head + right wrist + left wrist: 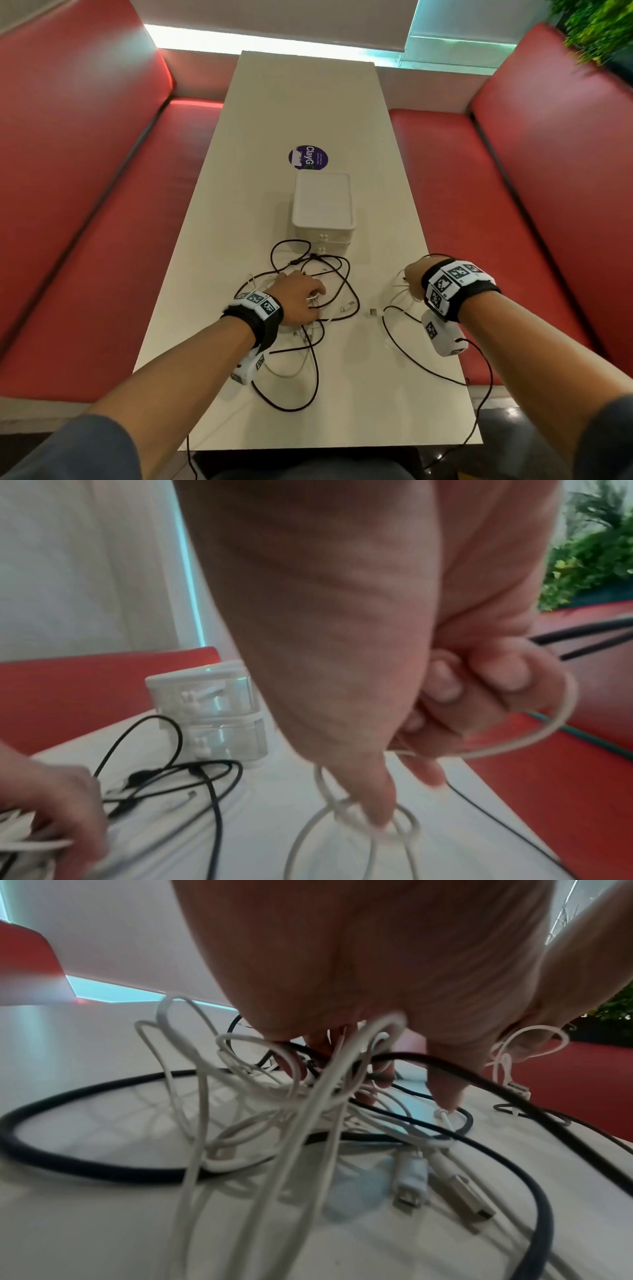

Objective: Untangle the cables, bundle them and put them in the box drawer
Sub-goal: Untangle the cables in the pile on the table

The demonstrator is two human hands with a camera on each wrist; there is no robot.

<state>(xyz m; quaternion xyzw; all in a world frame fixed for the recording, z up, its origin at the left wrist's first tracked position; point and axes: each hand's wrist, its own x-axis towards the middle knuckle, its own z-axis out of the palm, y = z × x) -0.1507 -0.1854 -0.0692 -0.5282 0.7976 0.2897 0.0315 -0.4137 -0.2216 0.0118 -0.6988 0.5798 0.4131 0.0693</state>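
A tangle of black and white cables (308,301) lies on the white table (308,102) in front of a white two-drawer box (322,205), whose drawers look closed. My left hand (301,298) sits on the tangle, fingers curled down into white cable loops (308,1085); USB plugs (411,1185) lie beneath. My right hand (416,279) is off to the right, fingers curled round a loop of white cable (359,818) that hangs toward the table. The box (209,712) shows in the right wrist view, behind black cable (192,775).
Red bench seats (85,240) flank the table on both sides. A purple round sticker (308,158) lies beyond the box. A black cable (411,353) trails over the table's right front edge. Plants (596,31) stand at the far right.
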